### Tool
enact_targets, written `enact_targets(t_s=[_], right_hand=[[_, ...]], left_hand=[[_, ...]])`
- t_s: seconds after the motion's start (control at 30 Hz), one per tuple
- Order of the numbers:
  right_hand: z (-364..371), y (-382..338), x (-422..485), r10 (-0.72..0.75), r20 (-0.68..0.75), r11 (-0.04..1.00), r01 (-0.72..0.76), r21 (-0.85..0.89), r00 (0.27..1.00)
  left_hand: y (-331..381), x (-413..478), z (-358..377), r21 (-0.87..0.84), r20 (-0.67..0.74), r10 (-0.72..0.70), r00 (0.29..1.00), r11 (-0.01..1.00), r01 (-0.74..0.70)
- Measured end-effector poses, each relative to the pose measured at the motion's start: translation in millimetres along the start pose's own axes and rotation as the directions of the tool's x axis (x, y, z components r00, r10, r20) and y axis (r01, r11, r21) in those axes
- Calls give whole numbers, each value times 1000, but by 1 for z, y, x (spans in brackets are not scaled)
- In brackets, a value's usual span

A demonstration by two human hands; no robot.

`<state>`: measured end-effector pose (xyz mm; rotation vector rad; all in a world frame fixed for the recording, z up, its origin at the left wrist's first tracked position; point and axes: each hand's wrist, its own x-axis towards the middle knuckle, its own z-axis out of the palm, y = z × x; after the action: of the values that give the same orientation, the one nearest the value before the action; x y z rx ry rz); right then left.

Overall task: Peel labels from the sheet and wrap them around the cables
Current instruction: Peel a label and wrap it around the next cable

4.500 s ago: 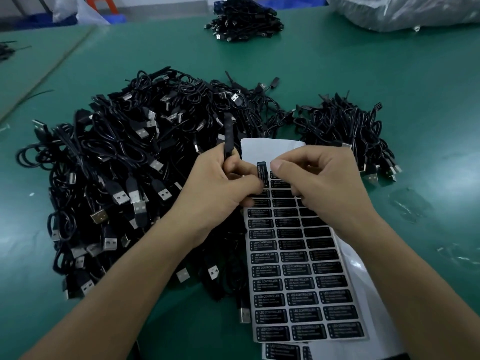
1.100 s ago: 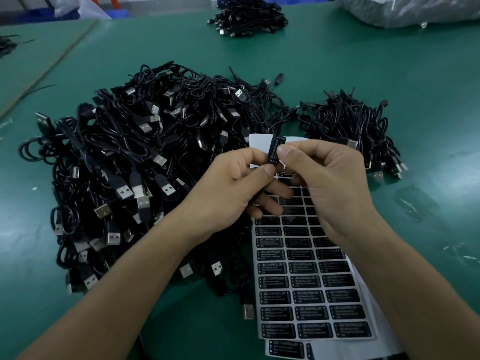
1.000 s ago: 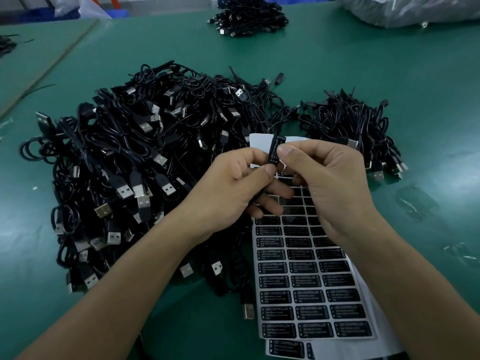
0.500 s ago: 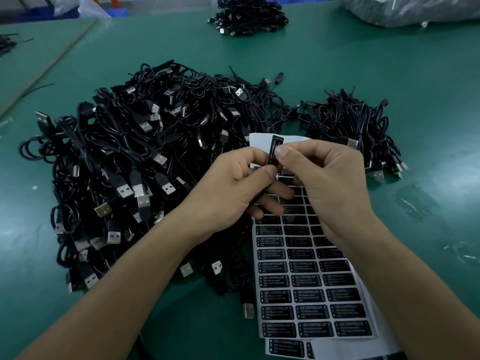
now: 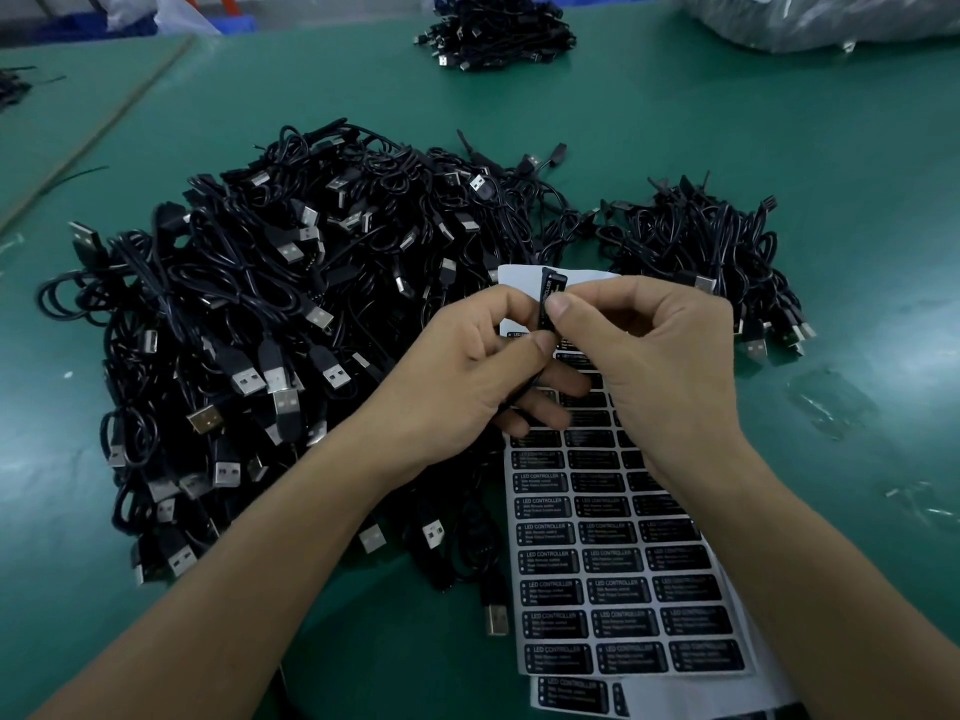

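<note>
My left hand (image 5: 467, 376) grips a thin black cable, whose lower part (image 5: 522, 394) runs down under the palm. My right hand (image 5: 654, 366) pinches a black label (image 5: 551, 293) against the cable's upper end, thumb and forefinger on it. Both hands hover above the label sheet (image 5: 618, 589), white backing with rows of black "LED CONTROLLER" stickers; its top rows are peeled bare. More sheets lie beneath it.
A big heap of black USB cables (image 5: 270, 324) lies left of my hands on the green table (image 5: 779, 148). A smaller bundle (image 5: 711, 252) lies to the right, another pile (image 5: 493, 28) far back. A clear plastic bag (image 5: 831, 18) sits at the back right.
Since 4.5 s ago my hands have lifted off the sheet with the label and cable. In the last second the label has closed tighter round the cable; hands barely shifted.
</note>
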<state>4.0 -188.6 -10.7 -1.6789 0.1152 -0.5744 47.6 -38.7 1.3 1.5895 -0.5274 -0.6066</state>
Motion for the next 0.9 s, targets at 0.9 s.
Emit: enact_targets(t_s=[0.9], right_hand=[[2, -1, -1, 65, -32, 995, -63, 80, 997]], left_hand=[[-3, 0, 0, 13, -7, 21, 1000, 1000, -21]])
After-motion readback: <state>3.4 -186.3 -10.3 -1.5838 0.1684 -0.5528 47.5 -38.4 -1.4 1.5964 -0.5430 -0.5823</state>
